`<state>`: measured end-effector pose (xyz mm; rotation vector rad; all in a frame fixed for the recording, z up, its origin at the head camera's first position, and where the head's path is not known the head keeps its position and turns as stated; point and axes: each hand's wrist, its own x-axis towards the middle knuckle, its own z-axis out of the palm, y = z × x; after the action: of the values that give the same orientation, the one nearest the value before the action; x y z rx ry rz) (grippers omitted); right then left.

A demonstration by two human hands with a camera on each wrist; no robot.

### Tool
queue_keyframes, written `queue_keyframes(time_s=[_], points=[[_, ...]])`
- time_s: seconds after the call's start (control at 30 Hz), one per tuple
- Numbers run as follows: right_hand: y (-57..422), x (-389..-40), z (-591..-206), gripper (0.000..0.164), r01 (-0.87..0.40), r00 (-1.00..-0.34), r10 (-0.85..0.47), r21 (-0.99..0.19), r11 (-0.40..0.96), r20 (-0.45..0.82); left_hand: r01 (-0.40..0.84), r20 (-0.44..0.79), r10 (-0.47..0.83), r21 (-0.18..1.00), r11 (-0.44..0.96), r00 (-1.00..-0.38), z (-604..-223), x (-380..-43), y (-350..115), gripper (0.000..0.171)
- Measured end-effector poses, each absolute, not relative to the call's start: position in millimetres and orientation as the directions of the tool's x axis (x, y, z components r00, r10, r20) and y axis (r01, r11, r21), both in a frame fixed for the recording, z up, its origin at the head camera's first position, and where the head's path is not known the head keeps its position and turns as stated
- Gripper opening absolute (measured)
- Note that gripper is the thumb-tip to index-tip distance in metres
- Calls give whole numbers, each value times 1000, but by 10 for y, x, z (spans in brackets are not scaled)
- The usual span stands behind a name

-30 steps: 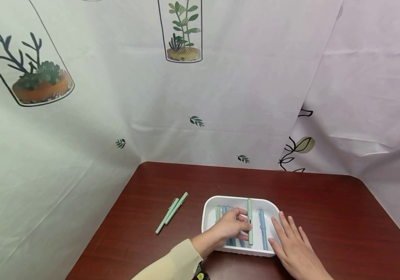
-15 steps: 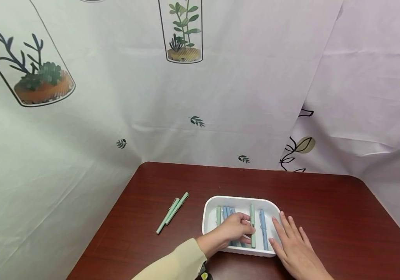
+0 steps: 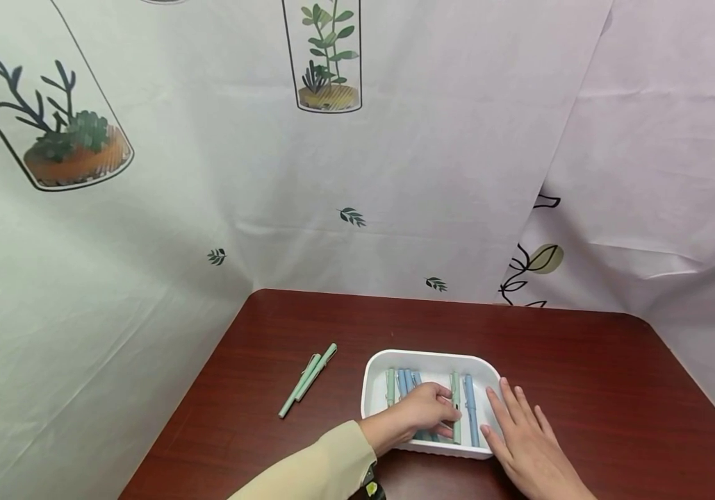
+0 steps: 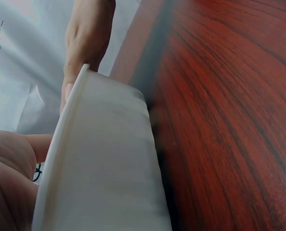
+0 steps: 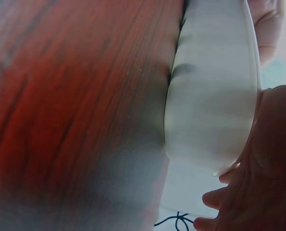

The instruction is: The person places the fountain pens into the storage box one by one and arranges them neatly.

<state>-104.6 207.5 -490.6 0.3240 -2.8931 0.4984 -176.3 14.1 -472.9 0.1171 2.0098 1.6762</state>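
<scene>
The left hand (image 3: 430,410) pinches a pale green pen (image 3: 455,385) between thumb and fingers, inside a white plastic tray (image 3: 372,382) on the reddish-brown wood-grain surface (image 3: 570,361). The pen points away from the person; whether it touches the tray's floor cannot be told. Just to its right, nearly parallel, lies a blue pen (image 3: 470,403). Left of it, partly hidden by the left hand, are several blue pens (image 3: 405,380) and, nearest the tray's left wall, another green pen (image 3: 390,382). The right hand (image 3: 532,448) lies with fingers spread and extended against the tray's right rim. Left of the tray, well apart from it, two more green pens (image 3: 316,373) lie slantwise on the surface, side by side and touching. A cream sleeve (image 3: 313,465) covers the left forearm; pale fabric (image 3: 426,173) printed with plants hangs behind.
</scene>
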Motion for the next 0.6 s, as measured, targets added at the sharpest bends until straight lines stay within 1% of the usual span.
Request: queue_keyframes(time_s=[0.43, 0.6], points=[[2077, -1051, -4901, 63, -239, -962, -180, -315, 919, 205, -238, -364, 373, 909, 343, -854, -4732, -1787, 197, 29], [2078, -1056, -4902, 63, -236, -964, -179, -319, 918, 196, -231, -369, 372, 902, 365, -852, -4745, -1794, 217, 28]])
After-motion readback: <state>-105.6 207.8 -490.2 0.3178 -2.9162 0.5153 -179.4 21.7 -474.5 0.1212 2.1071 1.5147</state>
